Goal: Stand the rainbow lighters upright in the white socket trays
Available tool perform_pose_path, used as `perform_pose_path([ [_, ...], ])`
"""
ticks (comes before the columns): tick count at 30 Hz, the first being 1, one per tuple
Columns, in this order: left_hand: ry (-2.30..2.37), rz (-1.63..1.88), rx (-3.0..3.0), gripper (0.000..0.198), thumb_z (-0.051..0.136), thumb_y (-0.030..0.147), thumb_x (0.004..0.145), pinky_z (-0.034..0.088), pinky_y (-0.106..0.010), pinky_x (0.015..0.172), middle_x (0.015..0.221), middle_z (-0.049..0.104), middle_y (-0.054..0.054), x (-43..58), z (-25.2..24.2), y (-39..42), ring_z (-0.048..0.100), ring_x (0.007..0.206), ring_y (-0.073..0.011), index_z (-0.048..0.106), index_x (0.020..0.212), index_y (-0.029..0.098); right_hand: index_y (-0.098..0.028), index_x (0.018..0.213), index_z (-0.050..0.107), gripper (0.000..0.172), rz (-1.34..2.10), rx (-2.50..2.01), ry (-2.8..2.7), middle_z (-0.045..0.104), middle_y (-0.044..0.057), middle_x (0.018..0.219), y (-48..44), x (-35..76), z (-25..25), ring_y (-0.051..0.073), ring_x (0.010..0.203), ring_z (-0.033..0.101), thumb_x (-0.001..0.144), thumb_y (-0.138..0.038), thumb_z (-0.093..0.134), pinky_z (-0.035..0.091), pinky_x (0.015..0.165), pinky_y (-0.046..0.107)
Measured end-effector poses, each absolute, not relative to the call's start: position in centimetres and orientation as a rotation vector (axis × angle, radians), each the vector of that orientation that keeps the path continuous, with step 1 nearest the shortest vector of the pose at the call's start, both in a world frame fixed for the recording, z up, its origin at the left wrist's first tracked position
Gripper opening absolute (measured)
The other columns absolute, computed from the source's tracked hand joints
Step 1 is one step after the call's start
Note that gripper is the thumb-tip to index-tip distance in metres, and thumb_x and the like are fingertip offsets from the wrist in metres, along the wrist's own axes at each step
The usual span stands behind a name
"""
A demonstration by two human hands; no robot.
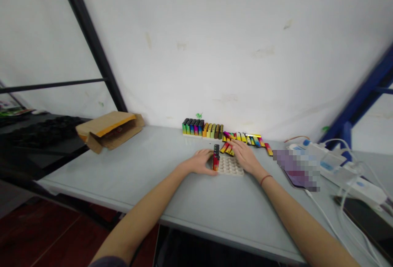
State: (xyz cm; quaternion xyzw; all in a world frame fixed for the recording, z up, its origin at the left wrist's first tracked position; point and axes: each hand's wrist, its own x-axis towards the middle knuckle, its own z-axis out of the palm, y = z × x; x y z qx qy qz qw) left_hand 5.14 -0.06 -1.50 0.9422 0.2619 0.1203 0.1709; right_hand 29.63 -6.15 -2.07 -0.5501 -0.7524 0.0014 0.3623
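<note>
My left hand (201,162) curls round the left end of a pale tray (231,166) with round cups, thumb in front and fingers behind. Beside its fingers, a row of red lighters (216,161) with black tops stands upright in the tray's left side. My right hand (244,154) reaches over the tray's right back corner, fingers stretched out onto a loose pile of colourful lighters (242,137). A purple lighter (227,135) lies by its fingertips; whether they touch it is unclear. A few red and yellow lighters (226,149) lie just behind the tray.
Against the wall stand a block of black-topped lighters (193,127) and another of yellow and brown ones (213,130). An open paper bag (110,130) lies at left. At right are a partly blurred phone (294,170), power strip (353,181), cables and a dark phone (367,220).
</note>
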Motion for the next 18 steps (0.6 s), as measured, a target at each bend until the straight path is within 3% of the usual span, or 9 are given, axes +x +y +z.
perform_pose_path([
  [4, 0.699, 0.273, 2.636, 0.093, 0.08, 0.058, 0.066, 0.028, -0.046, 0.116, 0.148, 0.045, -0.016, 4.6, -1.2, 0.1, 0.04, 0.136, -0.038, 0.045, 0.142, 0.016, -0.028, 0.146, 0.048, 0.059, 0.142, -1.589, -2.03, 0.04, 0.003, 0.155, -5.7, 30.8, -2.7, 0.026, 0.148, 0.023, 0.103, -0.047, 0.012, 0.023, 0.117, 0.055],
  [7, 0.695, 0.239, 2.631, 0.097, 0.08, 0.057, 0.066, 0.025, -0.045, 0.118, 0.151, 0.041, -0.016, 4.4, -1.1, 0.2, 0.036, 0.139, -0.0384, 0.043, 0.144, 0.014, -0.032, 0.146, 0.047, 0.058, 0.212, -1.651, -2.108, 0.036, -0.001, 0.158, -6.0, 30.2, -2.5, 0.029, 0.15, 0.017, 0.102, -0.049, 0.012, 0.019, 0.117, 0.058],
  [11, 0.713, 0.188, 2.637, 0.098, 0.078, 0.059, 0.067, 0.022, -0.045, 0.119, 0.153, 0.037, -0.016, 4.5, -1.0, 0.1, 0.032, 0.141, -0.0379, 0.04, 0.146, 0.014, -0.03, 0.134, 0.061, 0.057, 0.268, -1.637, -2.153, 0.051, 0.001, 0.147, -6.0, 29.6, -2.0, 0.028, 0.142, 0.034, 0.103, -0.047, 0.016, 0.025, 0.116, 0.055],
  [15, 0.728, 0.177, 2.639, 0.097, 0.077, 0.06, 0.068, 0.022, -0.046, 0.119, 0.153, 0.037, -0.017, 4.5, -1.0, 0.0, 0.032, 0.141, -0.0387, 0.042, 0.145, 0.012, -0.018, 0.11, 0.072, 0.059, 0.229, -1.562, -2.097, 0.07, 0.01, 0.118, -5.8, 30.4, -1.3, 0.024, 0.113, 0.059, 0.103, -0.042, 0.018, 0.042, 0.104, 0.04],
  [18, 0.726, 0.193, 2.645, 0.096, 0.078, 0.061, 0.067, 0.024, -0.046, 0.118, 0.153, 0.038, -0.016, 4.5, -0.9, 0.0, 0.034, 0.14, -0.0393, 0.044, 0.143, 0.013, -0.013, 0.104, 0.071, 0.051, -0.05, -1.684, -1.986, 0.069, 0.014, 0.114, -6.0, 32.0, -1.2, 0.025, 0.11, 0.059, 0.101, -0.037, 0.026, 0.041, 0.102, 0.037],
])
